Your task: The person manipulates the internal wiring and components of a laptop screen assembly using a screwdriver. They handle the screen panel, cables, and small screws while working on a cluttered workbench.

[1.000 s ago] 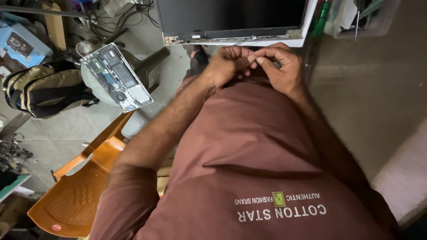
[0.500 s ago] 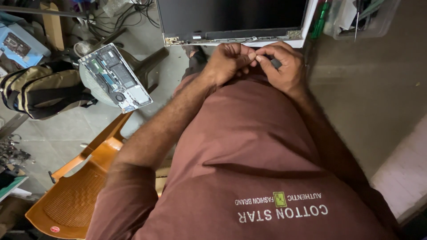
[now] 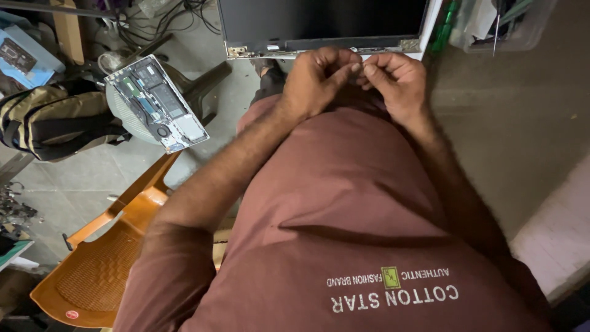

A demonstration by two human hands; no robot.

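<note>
The left hand (image 3: 319,80) and right hand (image 3: 393,83) meet fingertip to fingertip, both curled nearly closed, pinching something too small to make out, just below one flat, dark glossy laptop screen panel (image 3: 322,24). One opened laptop base (image 3: 155,103) with bare circuitry rests on a round stool; one orange plastic chair (image 3: 98,264) stands nearby.

- The laptop screen panel (image 3: 322,24) stood just beyond the left hand (image 3: 319,80) and right hand (image 3: 393,80), blocking reach ahead.
- An orange chair (image 3: 92,270) crowded the left.
- Bare floor (image 3: 510,135) lay open rightward.
</note>
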